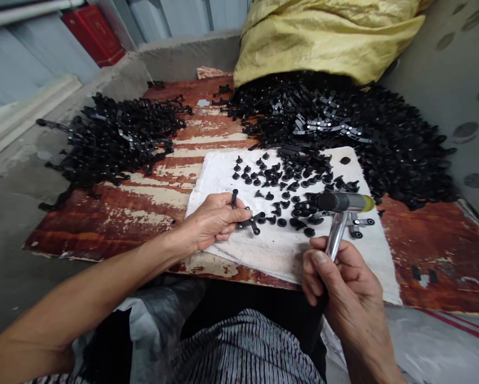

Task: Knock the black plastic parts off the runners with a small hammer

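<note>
My left hand [215,221] is closed on a small black plastic piece [250,220] and presses it against the white cloth [271,250]. My right hand [343,282] grips the metal handle of a small hammer [343,205], whose head, black at one end and yellow at the other, hovers just above the cloth to the right of that piece. Several small black rivet-like caps [279,178] lie scattered across the cloth between and beyond my hands.
The cloth lies on a worn red board [143,202]. One heap of black plastic parts [111,136] sits far left, a bigger heap [363,133] spills from a yellow sack [327,37] at the back right. A grey wall rises on the right.
</note>
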The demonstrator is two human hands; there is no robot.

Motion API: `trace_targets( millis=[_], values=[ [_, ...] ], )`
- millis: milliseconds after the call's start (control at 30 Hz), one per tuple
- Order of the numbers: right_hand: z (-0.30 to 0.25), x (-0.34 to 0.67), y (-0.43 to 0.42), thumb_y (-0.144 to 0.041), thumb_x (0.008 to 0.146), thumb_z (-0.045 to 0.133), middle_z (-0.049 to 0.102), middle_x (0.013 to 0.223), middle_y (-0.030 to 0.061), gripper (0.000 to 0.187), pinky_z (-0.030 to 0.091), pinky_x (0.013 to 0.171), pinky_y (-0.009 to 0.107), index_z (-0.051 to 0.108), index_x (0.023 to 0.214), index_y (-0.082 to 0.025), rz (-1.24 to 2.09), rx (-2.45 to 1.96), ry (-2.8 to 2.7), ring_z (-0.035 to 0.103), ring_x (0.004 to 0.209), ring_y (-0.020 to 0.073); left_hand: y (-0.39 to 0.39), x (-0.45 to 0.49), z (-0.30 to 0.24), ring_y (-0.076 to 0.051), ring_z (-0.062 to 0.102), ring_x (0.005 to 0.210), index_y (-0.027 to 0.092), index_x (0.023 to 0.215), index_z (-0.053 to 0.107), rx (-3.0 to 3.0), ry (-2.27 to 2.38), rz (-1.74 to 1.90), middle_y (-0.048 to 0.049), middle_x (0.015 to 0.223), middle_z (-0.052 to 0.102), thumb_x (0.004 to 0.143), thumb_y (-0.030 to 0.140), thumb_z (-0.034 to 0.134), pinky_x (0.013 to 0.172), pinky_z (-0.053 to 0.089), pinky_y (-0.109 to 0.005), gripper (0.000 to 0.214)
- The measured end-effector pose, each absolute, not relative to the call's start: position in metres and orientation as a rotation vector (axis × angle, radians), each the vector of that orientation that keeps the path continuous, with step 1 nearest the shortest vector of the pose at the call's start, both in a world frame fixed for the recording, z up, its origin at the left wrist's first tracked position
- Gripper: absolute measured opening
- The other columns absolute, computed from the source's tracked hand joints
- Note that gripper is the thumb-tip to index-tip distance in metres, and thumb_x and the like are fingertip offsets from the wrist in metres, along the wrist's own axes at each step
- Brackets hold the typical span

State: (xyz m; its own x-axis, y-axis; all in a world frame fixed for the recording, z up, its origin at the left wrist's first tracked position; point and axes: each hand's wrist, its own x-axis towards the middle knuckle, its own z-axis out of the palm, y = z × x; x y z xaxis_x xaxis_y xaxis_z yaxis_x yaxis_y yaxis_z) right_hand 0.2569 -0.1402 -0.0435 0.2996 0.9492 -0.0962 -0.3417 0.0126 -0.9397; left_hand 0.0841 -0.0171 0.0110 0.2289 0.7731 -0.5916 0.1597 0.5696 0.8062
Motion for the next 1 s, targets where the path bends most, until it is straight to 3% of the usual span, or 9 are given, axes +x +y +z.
trace_targets(
  millis=[433, 567, 633, 667, 733, 800, 833, 900, 1000],
  values=[
    [-0.043, 0.257, -0.141, -0.033, 0.093, 0.064, 0.052, 0.06, -0.006, 0.01, 0.039, 0.035, 0.016, 0.065, 0.099, -0.025, 1.14, -1.15, -0.768, 0.042, 0.042, 0.0074, -0.015, 0.091, 0.018, 0.001, 0.021, 0.03, 0.019, 0.071, 0.048, 0.967, 1.337, 0.472, 0.0101, 0.047, 0.038, 0.084, 0.003, 0.064, 0.034, 0.01, -0.015, 0.025],
    [-0.039, 0.261, -0.145, -0.037, 0.097, 0.056, 0.057, 0.065, -0.0037, 0.019, 0.04, 0.033, 0.018, 0.067, 0.106, -0.025, 1.133, -1.24, -0.852, 0.042, 0.042, 0.0085, -0.014, 0.093, 0.026, 0.0, 0.02, 0.029, 0.019, 0.066, 0.048, 1.004, 1.411, 0.443, 0.0106, 0.04, 0.032, 0.082, 0.003, 0.066, 0.034, 0.007, -0.016, 0.029],
    [-0.038, 0.266, -0.146, -0.036, 0.098, 0.053, 0.063, 0.07, -0.0014, 0.023, 0.045, 0.035, 0.02, 0.067, 0.113, -0.025, 1.042, -1.368, -1.008, 0.051, 0.044, 0.0107, -0.013, 0.093, 0.026, 0.0, 0.021, 0.029, 0.019, 0.064, 0.048, 1.04, 1.418, 0.431, 0.0103, 0.038, 0.031, 0.08, 0.004, 0.067, 0.034, 0.008, -0.017, 0.029],
    [-0.038, 0.269, -0.146, -0.034, 0.098, 0.053, 0.069, 0.077, 0.0015, 0.025, 0.052, 0.041, 0.022, 0.067, 0.117, -0.024, 0.952, -1.427, -1.128, 0.06, 0.052, 0.0134, -0.012, 0.093, 0.026, -0.001, 0.022, 0.029, 0.019, 0.064, 0.049, 1.068, 1.411, 0.426, 0.0097, 0.039, 0.032, 0.08, 0.005, 0.068, 0.034, 0.009, -0.017, 0.028],
    [-0.037, 0.276, -0.144, -0.029, 0.097, 0.054, 0.075, 0.104, 0.0089, 0.032, 0.063, 0.068, 0.032, 0.065, 0.127, -0.023, 0.709, -1.478, -1.4, 0.073, 0.085, 0.0213, -0.011, 0.091, 0.024, -0.001, 0.025, 0.03, 0.018, 0.064, 0.051, 1.133, 1.399, 0.414, 0.0082, 0.04, 0.035, 0.078, 0.007, 0.069, 0.035, 0.011, -0.017, 0.025],
    [-0.034, 0.281, -0.142, -0.02, 0.097, 0.053, 0.066, 0.131, 0.0109, 0.043, 0.056, 0.096, 0.041, 0.057, 0.14, -0.024, 0.51, -1.427, -1.637, 0.065, 0.116, 0.0247, -0.01, 0.091, 0.025, -0.002, 0.026, 0.031, 0.018, 0.064, 0.052, 1.166, 1.414, 0.394, 0.0079, 0.041, 0.035, 0.078, 0.008, 0.068, 0.034, 0.012, -0.017, 0.024],
    [-0.031, 0.282, -0.141, -0.016, 0.097, 0.051, 0.062, 0.138, 0.01, 0.05, 0.052, 0.101, 0.042, 0.05, 0.146, -0.026, 0.451, -1.383, -1.726, 0.061, 0.122, 0.0238, -0.009, 0.092, 0.026, -0.002, 0.027, 0.031, 0.018, 0.064, 0.051, 1.167, 1.426, 0.38, 0.0078, 0.042, 0.035, 0.078, 0.008, 0.068, 0.034, 0.013, -0.017, 0.024],
    [-0.022, 0.283, -0.14, -0.008, 0.096, 0.048, 0.062, 0.136, 0.0084, 0.063, 0.054, 0.098, 0.037, 0.037, 0.154, -0.031, 0.39, -1.308, -1.845, 0.064, 0.117, 0.02, -0.009, 0.092, 0.029, -0.003, 0.027, 0.031, 0.019, 0.064, 0.05, 1.165, 1.45, 0.357, 0.0076, 0.042, 0.037, 0.078, 0.009, 0.067, 0.034, 0.015, -0.018, 0.024],
    [-0.01, 0.281, -0.14, -0.002, 0.095, 0.045, 0.068, 0.119, 0.0081, 0.072, 0.06, 0.079, 0.028, 0.029, 0.157, -0.035, 0.286, -1.268, -1.875, 0.069, 0.093, 0.0165, -0.01, 0.092, 0.029, -0.003, 0.026, 0.029, 0.02, 0.065, 0.05, 1.181, 1.441, 0.352, 0.0076, 0.041, 0.038, 0.078, 0.009, 0.066, 0.034, 0.015, -0.019, 0.023]
  ],
)
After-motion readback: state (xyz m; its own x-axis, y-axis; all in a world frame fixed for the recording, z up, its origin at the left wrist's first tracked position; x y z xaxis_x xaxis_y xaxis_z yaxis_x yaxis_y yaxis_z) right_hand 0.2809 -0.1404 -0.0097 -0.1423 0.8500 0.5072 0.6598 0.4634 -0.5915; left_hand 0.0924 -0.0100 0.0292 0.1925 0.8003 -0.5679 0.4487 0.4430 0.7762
